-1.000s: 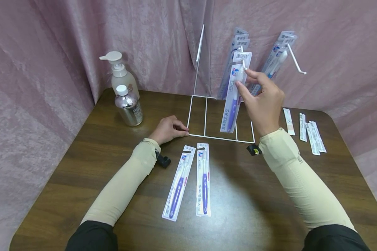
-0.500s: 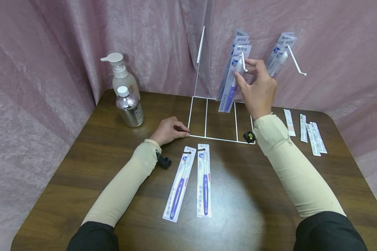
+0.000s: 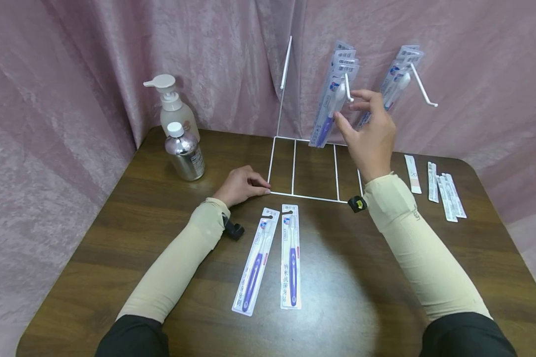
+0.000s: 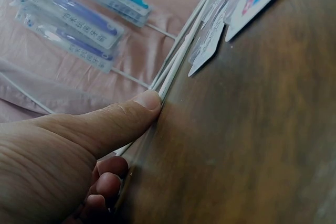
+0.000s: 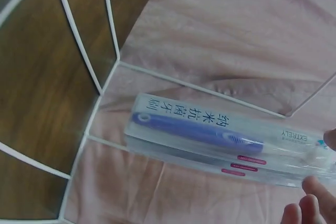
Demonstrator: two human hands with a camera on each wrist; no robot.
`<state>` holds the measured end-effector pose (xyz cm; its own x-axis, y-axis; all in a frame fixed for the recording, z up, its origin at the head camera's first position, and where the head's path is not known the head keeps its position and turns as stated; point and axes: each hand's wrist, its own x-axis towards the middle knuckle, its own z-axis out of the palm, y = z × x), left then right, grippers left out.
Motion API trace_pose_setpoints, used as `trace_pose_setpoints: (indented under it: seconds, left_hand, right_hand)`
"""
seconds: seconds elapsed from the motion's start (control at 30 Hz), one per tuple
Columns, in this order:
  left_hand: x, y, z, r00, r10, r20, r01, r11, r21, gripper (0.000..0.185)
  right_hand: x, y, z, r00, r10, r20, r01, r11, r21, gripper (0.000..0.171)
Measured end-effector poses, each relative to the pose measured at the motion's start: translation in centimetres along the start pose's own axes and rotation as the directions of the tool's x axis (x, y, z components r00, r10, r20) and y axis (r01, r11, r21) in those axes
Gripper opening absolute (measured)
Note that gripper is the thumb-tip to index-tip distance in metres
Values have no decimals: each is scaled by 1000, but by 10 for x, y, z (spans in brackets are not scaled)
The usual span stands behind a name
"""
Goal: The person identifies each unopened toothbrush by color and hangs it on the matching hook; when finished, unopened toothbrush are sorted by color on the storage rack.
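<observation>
My left hand (image 3: 243, 186) holds the near left corner of a white wire display rack (image 3: 303, 197); in the left wrist view the thumb (image 4: 126, 116) lies on the wire with the other fingers curled below. Packaged toothbrushes (image 3: 326, 119) with purple handles hang on the rack's middle hook (image 3: 348, 88). Beside the front pack is my right hand (image 3: 372, 134), thumb and fingers spread apart near its edges. In the right wrist view the front toothbrush pack (image 5: 199, 132) hangs against the others, fingertips (image 5: 312, 187) beside its upper end. Whether they still touch it is unclear.
Two toothbrush packs, a tilted left one (image 3: 254, 267) and a straight right one (image 3: 291, 263), lie in front. More hang on the right hook (image 3: 422, 87); the left hook (image 3: 286, 62) is bare. A pump bottle (image 3: 171, 106), silver bottle (image 3: 185, 153) and thin white packets (image 3: 446, 196) stand or lie around.
The right hand moved the toothbrush pack up and back along the middle hook against the others. Its thumb and fingers then spread and lowered slightly. The left hand stayed at the rack corner.
</observation>
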<state>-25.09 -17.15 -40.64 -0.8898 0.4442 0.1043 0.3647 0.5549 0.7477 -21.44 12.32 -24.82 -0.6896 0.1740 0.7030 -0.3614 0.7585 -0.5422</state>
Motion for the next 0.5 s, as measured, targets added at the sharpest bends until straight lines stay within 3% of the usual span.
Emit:
trace_pose_setpoints:
  seconds: [0.13, 0.2, 0.27, 0.37, 0.43, 0.5]
  left_hand:
    - [0, 1, 1, 1000, 6, 8, -6, 1000, -6, 10]
    - [0, 1, 0, 1000, 6, 8, -5, 1000, -8, 10]
    - [0, 1, 0, 1000, 1, 9, -1, 1000, -7, 10]
    - [0, 0, 0, 1000, -2, 7, 2, 1000, -2, 11]
    - [1, -1, 0, 1000, -4, 6, 4, 1000, -5, 14]
    - [1, -1, -1, 1000, -11, 0, 11, 1000, -11, 19]
  right_hand:
    - [-27, 2, -8, 988, -10, 153, 10, 1000, 1, 30]
    - [-43, 2, -11, 956, -19, 292, 23, 1000, -8, 26]
    - [-59, 0, -12, 893, -19, 450, 26, 1000, -10, 25]
    - [-83, -3, -11, 758, 1, 652, 20, 999, -26, 29]
    - [-99, -3, -10, 667, 17, 744, 16, 999, -37, 35]
    - [-114, -3, -7, 592, 27, 805, 20, 999, -48, 41]
